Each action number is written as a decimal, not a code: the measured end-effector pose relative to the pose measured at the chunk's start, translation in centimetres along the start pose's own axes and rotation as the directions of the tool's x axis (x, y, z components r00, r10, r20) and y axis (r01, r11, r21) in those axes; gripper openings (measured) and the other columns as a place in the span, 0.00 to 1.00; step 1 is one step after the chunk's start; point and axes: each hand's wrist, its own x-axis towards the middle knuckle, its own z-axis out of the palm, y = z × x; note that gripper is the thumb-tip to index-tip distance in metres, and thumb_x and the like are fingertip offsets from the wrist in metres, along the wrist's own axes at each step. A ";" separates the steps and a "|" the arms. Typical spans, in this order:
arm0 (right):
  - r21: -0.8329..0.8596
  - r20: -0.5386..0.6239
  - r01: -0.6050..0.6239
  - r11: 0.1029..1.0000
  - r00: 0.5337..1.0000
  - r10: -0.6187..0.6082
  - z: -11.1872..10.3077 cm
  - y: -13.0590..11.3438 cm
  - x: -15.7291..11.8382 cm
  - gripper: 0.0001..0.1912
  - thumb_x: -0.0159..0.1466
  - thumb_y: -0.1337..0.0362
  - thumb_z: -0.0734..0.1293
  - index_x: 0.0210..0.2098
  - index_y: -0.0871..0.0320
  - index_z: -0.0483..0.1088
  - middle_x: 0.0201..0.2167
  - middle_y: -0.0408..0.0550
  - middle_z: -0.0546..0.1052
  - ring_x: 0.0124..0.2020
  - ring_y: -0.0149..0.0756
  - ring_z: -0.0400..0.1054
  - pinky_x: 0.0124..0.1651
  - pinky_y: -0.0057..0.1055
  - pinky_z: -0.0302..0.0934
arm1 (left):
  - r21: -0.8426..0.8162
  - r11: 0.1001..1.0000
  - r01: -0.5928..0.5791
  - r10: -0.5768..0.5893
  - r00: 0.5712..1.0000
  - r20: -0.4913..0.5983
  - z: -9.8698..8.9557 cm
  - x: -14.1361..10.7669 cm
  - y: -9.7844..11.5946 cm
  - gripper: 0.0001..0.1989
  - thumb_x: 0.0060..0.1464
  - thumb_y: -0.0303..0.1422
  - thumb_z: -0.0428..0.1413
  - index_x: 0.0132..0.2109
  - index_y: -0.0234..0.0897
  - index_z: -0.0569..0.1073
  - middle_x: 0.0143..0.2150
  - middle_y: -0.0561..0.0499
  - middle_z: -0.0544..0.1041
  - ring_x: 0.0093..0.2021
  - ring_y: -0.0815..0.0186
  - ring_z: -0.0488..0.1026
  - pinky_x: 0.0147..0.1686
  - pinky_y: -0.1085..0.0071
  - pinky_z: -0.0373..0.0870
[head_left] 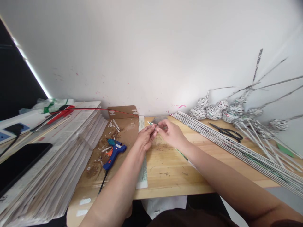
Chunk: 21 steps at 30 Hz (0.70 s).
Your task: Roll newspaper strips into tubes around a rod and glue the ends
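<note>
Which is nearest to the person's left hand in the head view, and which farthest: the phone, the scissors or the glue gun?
From the left hand:
1. Blue glue gun, just to its left on the brown board.
2. Black scissors, off to the right, beyond the long paper rods.
3. Black phone, far left, on the newspaper stack.

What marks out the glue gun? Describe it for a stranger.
Find the tall newspaper stack on the left. Right of it, on brown cardboard, lies the glue gun: blue body, orange trigger, black cord. Nothing else on that cardboard is blue.
</note>
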 end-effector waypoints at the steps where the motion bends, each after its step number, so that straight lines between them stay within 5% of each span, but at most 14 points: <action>1: -0.131 0.016 0.032 0.991 0.999 -0.030 -0.2 0.0 -0.7 0.14 0.60 0.55 0.64 0.40 0.57 0.70 0.34 0.50 0.75 0.31 0.35 0.67 0.35 0.32 0.55 | 0.003 1.000 -0.005 0.005 1.000 0.023 -0.1 0.0 0.1 0.03 0.50 0.24 0.61 0.34 0.28 0.74 0.28 0.50 0.76 0.22 0.78 0.70 0.21 0.86 0.69; 3: -0.272 0.103 0.057 0.961 0.994 -0.029 -0.6 0.1 -2.1 0.15 0.62 0.51 0.62 0.33 0.57 0.68 0.25 0.48 0.72 0.26 0.35 0.64 0.32 0.32 0.51 | 0.003 1.000 -0.021 0.021 0.998 0.066 -0.2 0.0 0.2 0.05 0.50 0.27 0.61 0.35 0.28 0.74 0.30 0.49 0.76 0.21 0.79 0.68 0.17 0.87 0.64; 6: -0.107 0.242 -0.075 0.991 0.965 0.099 -0.7 0.8 -3.7 0.20 0.64 0.47 0.58 0.27 0.56 0.63 0.18 0.43 0.64 0.21 0.33 0.58 0.28 0.30 0.49 | -0.026 1.000 -0.001 0.003 0.995 0.098 -0.4 -0.1 0.4 0.06 0.49 0.27 0.62 0.35 0.29 0.74 0.30 0.50 0.76 0.20 0.80 0.66 0.13 0.89 0.58; 8: 0.178 0.433 -0.320 0.930 0.875 0.219 -0.5 1.4 -4.2 0.22 0.65 0.45 0.53 0.27 0.55 0.59 0.15 0.38 0.57 0.16 0.30 0.52 0.23 0.29 0.47 | -0.060 0.997 0.051 -0.043 0.991 0.129 -0.4 -0.1 0.4 0.05 0.50 0.26 0.61 0.34 0.29 0.73 0.29 0.50 0.75 0.20 0.80 0.67 0.14 0.89 0.61; 11: 0.430 0.675 -0.593 0.681 0.712 0.195 -0.1 1.9 -4.4 0.21 0.65 0.44 0.50 0.29 0.54 0.56 0.13 0.33 0.49 0.13 0.29 0.44 0.18 0.27 0.45 | -0.083 0.992 0.098 -0.087 0.988 0.126 -0.3 -0.1 0.4 0.02 0.52 0.25 0.59 0.34 0.28 0.73 0.28 0.50 0.75 0.19 0.80 0.68 0.18 0.89 0.66; 13: 0.436 0.644 -0.561 0.704 0.741 0.192 0.0 1.8 -4.3 0.21 0.65 0.44 0.50 0.31 0.54 0.57 0.14 0.33 0.51 0.13 0.29 0.47 0.18 0.26 0.45 | -0.076 0.993 0.092 -0.085 0.992 0.094 -0.3 0.0 0.4 0.01 0.53 0.24 0.58 0.34 0.28 0.73 0.27 0.51 0.75 0.19 0.80 0.69 0.20 0.88 0.69; 17: -0.003 0.261 -0.127 0.992 0.957 0.123 0.1 0.7 -3.7 0.17 0.64 0.48 0.57 0.33 0.56 0.62 0.20 0.42 0.65 0.22 0.32 0.61 0.27 0.29 0.52 | -0.056 0.997 0.048 -0.044 0.996 0.073 -0.3 0.1 0.4 0.01 0.54 0.23 0.57 0.34 0.28 0.73 0.26 0.51 0.75 0.19 0.79 0.70 0.21 0.87 0.71; 19: -0.141 0.195 -0.031 0.990 0.979 0.059 0.2 0.3 -3.4 0.16 0.65 0.51 0.57 0.31 0.57 0.62 0.22 0.44 0.67 0.25 0.34 0.62 0.30 0.29 0.52 | -0.052 0.998 0.032 -0.029 0.997 0.069 -0.3 0.0 0.5 0.02 0.55 0.23 0.56 0.34 0.28 0.73 0.27 0.51 0.75 0.19 0.79 0.70 0.21 0.87 0.71; 21: 0.021 0.290 -0.140 0.990 0.948 0.128 0.2 0.2 -3.2 0.18 0.67 0.51 0.52 0.30 0.56 0.61 0.18 0.41 0.63 0.20 0.31 0.59 0.26 0.28 0.52 | -0.059 0.998 0.034 -0.029 0.996 0.079 -0.3 0.0 0.7 0.04 0.55 0.23 0.55 0.34 0.27 0.73 0.27 0.50 0.75 0.19 0.79 0.70 0.22 0.87 0.71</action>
